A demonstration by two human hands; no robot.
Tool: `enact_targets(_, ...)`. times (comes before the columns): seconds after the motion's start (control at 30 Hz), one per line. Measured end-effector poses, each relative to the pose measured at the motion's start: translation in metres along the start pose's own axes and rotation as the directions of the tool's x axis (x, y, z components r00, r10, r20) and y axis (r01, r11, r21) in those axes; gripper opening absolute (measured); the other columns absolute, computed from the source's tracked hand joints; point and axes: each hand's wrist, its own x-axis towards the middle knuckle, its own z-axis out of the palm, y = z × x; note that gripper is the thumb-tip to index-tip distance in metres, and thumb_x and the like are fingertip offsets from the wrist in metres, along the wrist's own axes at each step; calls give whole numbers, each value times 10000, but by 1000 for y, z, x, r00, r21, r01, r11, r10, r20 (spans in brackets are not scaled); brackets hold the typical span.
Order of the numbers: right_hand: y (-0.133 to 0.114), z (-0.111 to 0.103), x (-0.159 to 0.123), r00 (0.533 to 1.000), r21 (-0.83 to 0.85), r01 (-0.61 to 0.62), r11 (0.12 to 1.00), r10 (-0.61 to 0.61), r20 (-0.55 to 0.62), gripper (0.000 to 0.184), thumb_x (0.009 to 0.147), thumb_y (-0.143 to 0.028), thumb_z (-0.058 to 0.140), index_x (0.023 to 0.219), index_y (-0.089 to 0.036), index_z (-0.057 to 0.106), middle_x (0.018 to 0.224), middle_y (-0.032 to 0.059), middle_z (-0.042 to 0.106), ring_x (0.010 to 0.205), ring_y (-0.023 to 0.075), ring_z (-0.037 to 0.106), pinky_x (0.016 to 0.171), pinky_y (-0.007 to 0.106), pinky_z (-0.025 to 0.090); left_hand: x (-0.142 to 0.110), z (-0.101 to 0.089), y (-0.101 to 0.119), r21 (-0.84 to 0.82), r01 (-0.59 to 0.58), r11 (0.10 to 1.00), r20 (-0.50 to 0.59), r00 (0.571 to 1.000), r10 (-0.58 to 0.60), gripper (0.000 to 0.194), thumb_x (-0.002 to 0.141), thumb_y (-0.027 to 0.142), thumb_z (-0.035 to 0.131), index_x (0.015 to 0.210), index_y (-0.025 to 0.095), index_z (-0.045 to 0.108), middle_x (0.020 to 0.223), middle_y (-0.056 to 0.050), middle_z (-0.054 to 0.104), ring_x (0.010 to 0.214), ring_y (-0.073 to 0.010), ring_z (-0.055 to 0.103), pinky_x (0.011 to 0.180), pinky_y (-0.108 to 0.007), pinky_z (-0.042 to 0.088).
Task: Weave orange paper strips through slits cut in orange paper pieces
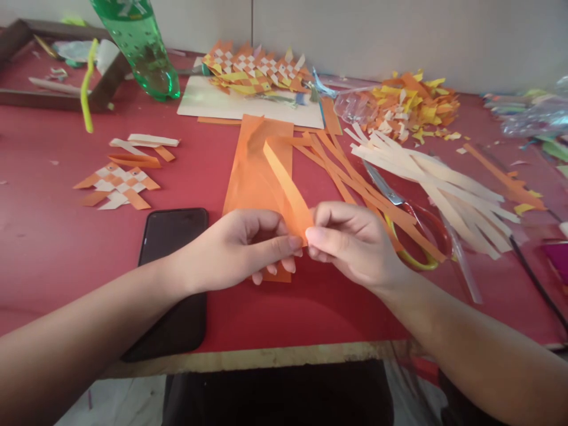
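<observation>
Orange paper is arching between our fingers in the head view: our left hand [248, 248] and right hand [350, 242] are both pinching the near end of a thin, smooth strip [288, 180], which is hanging over a flat orange sheet [244, 183]. Narrow cream strips [426, 171] are lying fanned beside metal-bladed scissors [393, 195]. Leftward, a checkered woven paper piece [118, 186] is resting near a glossy black phone [181, 319] under our left forearm.

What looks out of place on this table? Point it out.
The scissors lie partly covered by orange strips, odd for a sharp tool; the phone sits close to the table's front edge, where it might get knocked.
</observation>
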Motion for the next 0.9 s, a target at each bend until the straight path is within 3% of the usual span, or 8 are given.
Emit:
enact_targets(0.13,0,1,0,999,-19,-31,999,32,42,219,873,-211,686,679,-182,587,602,-32,560,518,74,458,475,220,354,0,1,1,53,-41,998,-2,999,41,138,858,248,633,757,156,616,746,11,672,598,-79,560,484,-153,487)
enact_targets(0.27,0,3,1,996,-22,-83,996,83,21,226,838,-230,727,680,-188,572,560,-55,534,468,64,432,461,219,355,-2,0,0,12,-60,998,-3,998,60,267,933,309,512,738,158,614,745,0,647,614,-91,564,499,-167,495)
enact_targets(0.47,0,3,3,981,-23,-193,981,193,30,313,680,-230,862,792,-184,573,755,-6,653,711,139,633,620,248,478,-4,-1,-5,100,-102,990,-32,994,105,341,956,404,499,727,166,583,652,16,607,543,-78,535,468,-150,471)
enact_targets(0.57,2,1,4,980,71,-190,979,186,64,323,744,-346,814,952,-182,630,879,19,662,829,158,649,738,281,510,-4,-1,-6,150,-95,984,68,994,85,350,970,391,475,728,161,579,632,15,619,503,-64,526,467,-144,455)
enact_targets(0.67,-2,3,5,976,99,-213,972,207,66,275,861,-444,678,960,-187,687,938,42,674,919,166,632,810,297,500,-4,-1,-6,219,-115,969,227,972,64,353,965,386,490,740,145,617,623,4,628,495,-60,523,473,-143,437)
enact_targets(0.77,-14,8,9,974,180,-219,959,224,-12,209,839,-402,710,846,-193,703,874,25,658,810,144,613,759,296,506,-4,-1,-7,283,-137,949,307,951,46,424,975,445,452,781,130,661,630,-15,641,485,-62,494,459,-153,407)
enact_targets(0.9,-37,9,20,965,366,-214,906,253,-63,160,835,-319,694,747,-199,634,762,1,609,712,145,600,664,295,523,-5,-2,-9,322,-109,940,305,952,6,468,956,500,462,784,119,673,621,-28,642,458,-63,446,435,-167,368)
